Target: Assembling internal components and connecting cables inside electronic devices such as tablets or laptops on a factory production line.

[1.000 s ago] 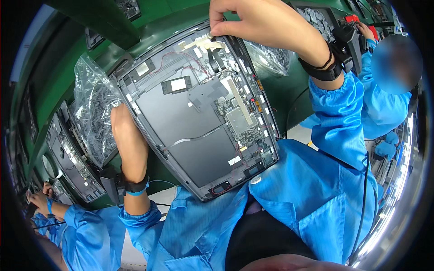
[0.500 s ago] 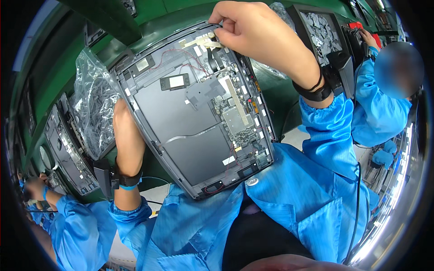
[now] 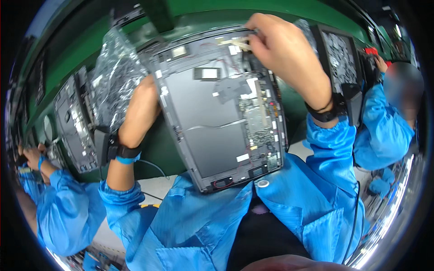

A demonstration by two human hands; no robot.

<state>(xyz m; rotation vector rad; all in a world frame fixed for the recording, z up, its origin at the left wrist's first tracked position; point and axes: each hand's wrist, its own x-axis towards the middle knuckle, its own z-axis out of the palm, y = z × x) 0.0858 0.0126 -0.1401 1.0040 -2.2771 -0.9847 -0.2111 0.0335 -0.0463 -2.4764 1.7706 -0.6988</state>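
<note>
An opened-up flat electronic device [image 3: 203, 104], like a tablet or laptop base, tilts up in front of my chest. Dark battery panels, a circuit board [image 3: 257, 117], thin red wires and a small black part with a white label [image 3: 207, 73] show inside it. My left hand [image 3: 143, 97] is closed on its left edge, with the fingertips hidden behind the frame. At the top right corner, my right hand [image 3: 275, 40] grips the rim between thumb and fingers. Pale tape strips [image 3: 233, 41] lie right beside that thumb; whether it touches them I cannot tell.
Left of the device lies a clear plastic bag [image 3: 115, 67] with dark contents. Another opened device [image 3: 74, 126] stands farther left. A black tray of silvery pieces [image 3: 339, 54] is at the right. Co-workers in blue sleeves [image 3: 379, 135] sit on both sides of the green bench [image 3: 194, 16].
The device has turned slightly clockwise and appears farther right, with both hands still on it. The whole view has shifted as well, so the bench and trays also sit farther right.
</note>
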